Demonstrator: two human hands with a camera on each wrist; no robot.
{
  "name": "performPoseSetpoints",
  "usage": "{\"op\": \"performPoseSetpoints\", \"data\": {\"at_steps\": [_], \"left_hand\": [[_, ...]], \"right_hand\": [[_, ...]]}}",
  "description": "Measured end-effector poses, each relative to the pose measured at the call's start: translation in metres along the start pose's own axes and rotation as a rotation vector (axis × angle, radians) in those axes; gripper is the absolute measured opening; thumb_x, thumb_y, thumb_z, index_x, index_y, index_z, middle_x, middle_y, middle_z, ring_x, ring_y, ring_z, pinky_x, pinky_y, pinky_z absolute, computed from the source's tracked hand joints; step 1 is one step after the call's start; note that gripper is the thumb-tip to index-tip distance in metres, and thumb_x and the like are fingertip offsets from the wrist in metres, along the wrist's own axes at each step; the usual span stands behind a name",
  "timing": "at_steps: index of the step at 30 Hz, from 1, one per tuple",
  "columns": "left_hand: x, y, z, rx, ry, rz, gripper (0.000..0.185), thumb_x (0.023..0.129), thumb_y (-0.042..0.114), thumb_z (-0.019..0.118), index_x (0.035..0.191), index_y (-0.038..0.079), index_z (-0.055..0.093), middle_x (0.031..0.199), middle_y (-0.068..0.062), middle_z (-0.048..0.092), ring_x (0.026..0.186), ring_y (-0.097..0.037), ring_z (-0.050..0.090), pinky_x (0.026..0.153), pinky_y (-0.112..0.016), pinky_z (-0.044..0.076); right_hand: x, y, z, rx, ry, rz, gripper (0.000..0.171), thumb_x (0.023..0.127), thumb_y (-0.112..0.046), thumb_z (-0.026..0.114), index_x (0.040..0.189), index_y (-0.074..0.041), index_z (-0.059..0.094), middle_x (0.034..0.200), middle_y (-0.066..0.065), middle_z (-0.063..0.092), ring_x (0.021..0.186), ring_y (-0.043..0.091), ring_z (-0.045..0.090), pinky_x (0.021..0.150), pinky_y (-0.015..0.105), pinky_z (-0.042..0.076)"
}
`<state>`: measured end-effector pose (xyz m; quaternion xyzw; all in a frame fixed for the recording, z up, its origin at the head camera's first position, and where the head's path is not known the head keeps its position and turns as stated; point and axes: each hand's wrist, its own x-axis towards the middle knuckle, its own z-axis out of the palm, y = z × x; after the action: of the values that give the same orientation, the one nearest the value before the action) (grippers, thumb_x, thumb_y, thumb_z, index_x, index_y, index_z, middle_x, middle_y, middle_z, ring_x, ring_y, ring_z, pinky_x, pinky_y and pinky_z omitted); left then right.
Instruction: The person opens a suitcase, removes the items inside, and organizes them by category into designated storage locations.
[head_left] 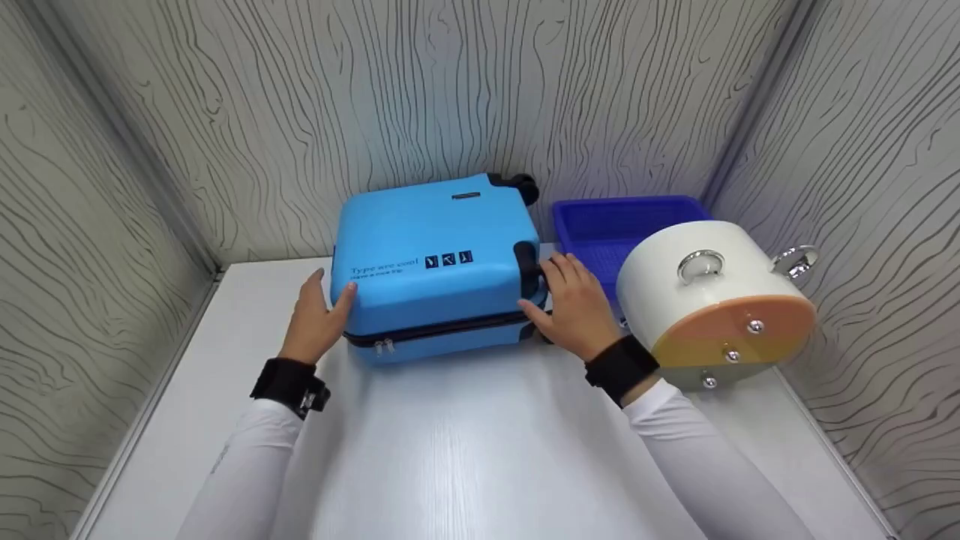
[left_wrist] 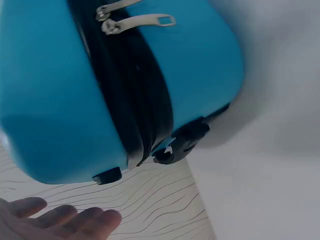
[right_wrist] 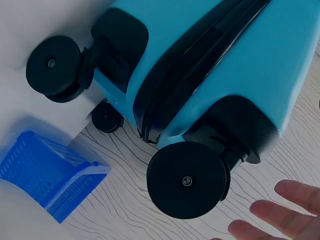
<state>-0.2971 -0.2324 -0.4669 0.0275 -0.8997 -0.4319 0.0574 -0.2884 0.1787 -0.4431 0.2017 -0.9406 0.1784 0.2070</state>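
Note:
A light blue hard-shell suitcase (head_left: 439, 225) lies flat on the white table, its black zipper (head_left: 442, 328) along the near side. At its left end is my left hand (head_left: 319, 315), fingers spread, the thumb over the near left corner. In the left wrist view those fingers (left_wrist: 85, 222) stand apart from the shell. My right hand (head_left: 576, 304) is at the wheeled right end, next to a black corner guard (head_left: 528, 268). The right wrist view shows its fingers (right_wrist: 280, 212) extended beside a black wheel (right_wrist: 186, 180). Whether either hand touches the shell I cannot tell.
A blue plastic basket (head_left: 630, 206) stands against the back wall, right of the suitcase. In front of it is a rounded white box (head_left: 660, 262) with silver handles and a front of coloured bands with round knobs (head_left: 755, 327). Wood-patterned walls (head_left: 315, 90) enclose the table.

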Motion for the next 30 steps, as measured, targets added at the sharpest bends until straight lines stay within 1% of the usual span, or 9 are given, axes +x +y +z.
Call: {"op": "performPoseSetpoints", "data": {"at_steps": [3, 6, 9, 12, 14, 17, 21, 25, 30], "left_hand": [[0.015, 0.000, 0.000, -0.103, -0.044, -0.077, 0.091, 0.113, 0.057, 0.040, 0.169, -0.010, 0.012, 0.175, -0.036, 0.020, 0.163, -0.050, 0.026, 0.133, -0.061, 0.027], [0.023, -0.001, 0.003, -0.143, -0.073, -0.120, 0.092, 0.113, 0.060, 0.036, 0.169, -0.010, 0.016, 0.173, -0.036, 0.027, 0.161, -0.050, 0.033, 0.131, -0.061, 0.031], [0.026, -0.001, 0.006, -0.146, -0.080, -0.146, 0.090, 0.113, 0.061, 0.034, 0.168, -0.009, 0.019, 0.171, -0.035, 0.032, 0.159, -0.050, 0.036, 0.130, -0.063, 0.031], [0.026, 0.000, 0.009, -0.198, -0.071, -0.167, 0.087, 0.114, 0.058, 0.033, 0.170, -0.007, 0.016, 0.174, -0.033, 0.028, 0.162, -0.049, 0.032, 0.132, -0.063, 0.028], [0.024, 0.003, 0.010, -0.244, -0.055, -0.178, 0.085, 0.114, 0.055, 0.034, 0.171, -0.006, 0.014, 0.175, -0.032, 0.025, 0.163, -0.048, 0.028, 0.132, -0.063, 0.026], [0.021, 0.005, 0.013, -0.307, -0.020, -0.186, 0.082, 0.114, 0.050, 0.035, 0.171, -0.006, 0.013, 0.176, -0.031, 0.022, 0.165, -0.047, 0.025, 0.133, -0.062, 0.024], [0.013, 0.008, 0.022, -0.320, 0.030, -0.191, 0.080, 0.114, 0.047, 0.035, 0.170, -0.007, 0.015, 0.175, -0.032, 0.025, 0.163, -0.048, 0.028, 0.132, -0.064, 0.025], [-0.001, 0.013, 0.033, -0.327, 0.057, -0.193, 0.081, 0.114, 0.047, 0.035, 0.170, -0.007, 0.015, 0.175, -0.033, 0.025, 0.161, -0.049, 0.031, 0.130, -0.066, 0.028], [-0.023, 0.019, 0.042, -0.383, 0.094, -0.188, 0.080, 0.114, 0.043, 0.038, 0.169, -0.009, 0.011, 0.174, -0.034, 0.023, 0.161, -0.049, 0.029, 0.130, -0.067, 0.027]], "right_hand": [[0.015, -0.001, 0.004, -0.038, -0.035, -0.003, 0.072, 0.104, -0.044, 0.073, 0.152, 0.007, 0.055, 0.153, 0.030, 0.059, 0.146, 0.047, 0.054, 0.123, 0.060, 0.044], [0.023, -0.003, 0.012, -0.097, -0.062, 0.014, 0.073, 0.104, -0.046, 0.072, 0.153, 0.007, 0.054, 0.151, 0.029, 0.061, 0.144, 0.046, 0.056, 0.122, 0.060, 0.045], [0.024, -0.006, 0.021, -0.151, -0.078, 0.028, 0.082, 0.103, -0.052, 0.072, 0.155, 0.007, 0.051, 0.152, 0.029, 0.060, 0.146, 0.047, 0.054, 0.124, 0.062, 0.042], [0.021, -0.008, 0.028, -0.194, -0.056, 0.026, 0.092, 0.099, -0.060, 0.073, 0.159, 0.006, 0.047, 0.155, 0.030, 0.058, 0.147, 0.047, 0.052, 0.126, 0.062, 0.039], [0.020, -0.009, 0.033, -0.208, -0.028, 0.014, 0.096, 0.098, -0.062, 0.073, 0.160, 0.005, 0.046, 0.154, 0.030, 0.058, 0.147, 0.047, 0.052, 0.127, 0.062, 0.038], [0.019, -0.009, 0.036, -0.197, 0.006, -0.009, 0.094, 0.098, -0.060, 0.074, 0.162, 0.002, 0.046, 0.150, 0.030, 0.061, 0.146, 0.048, 0.053, 0.126, 0.061, 0.038], [0.019, -0.005, 0.037, -0.181, 0.016, -0.032, 0.087, 0.100, -0.054, 0.075, 0.160, 0.002, 0.048, 0.146, 0.030, 0.063, 0.144, 0.048, 0.055, 0.126, 0.061, 0.039], [0.018, 0.006, 0.035, -0.186, 0.025, -0.041, 0.080, 0.100, -0.048, 0.076, 0.158, 0.001, 0.052, 0.144, 0.028, 0.065, 0.141, 0.046, 0.057, 0.127, 0.061, 0.038], [0.017, 0.018, 0.033, -0.140, 0.010, -0.058, 0.079, 0.101, -0.046, 0.077, 0.159, 0.001, 0.050, 0.148, 0.028, 0.063, 0.145, 0.047, 0.055, 0.128, 0.061, 0.035]]}}
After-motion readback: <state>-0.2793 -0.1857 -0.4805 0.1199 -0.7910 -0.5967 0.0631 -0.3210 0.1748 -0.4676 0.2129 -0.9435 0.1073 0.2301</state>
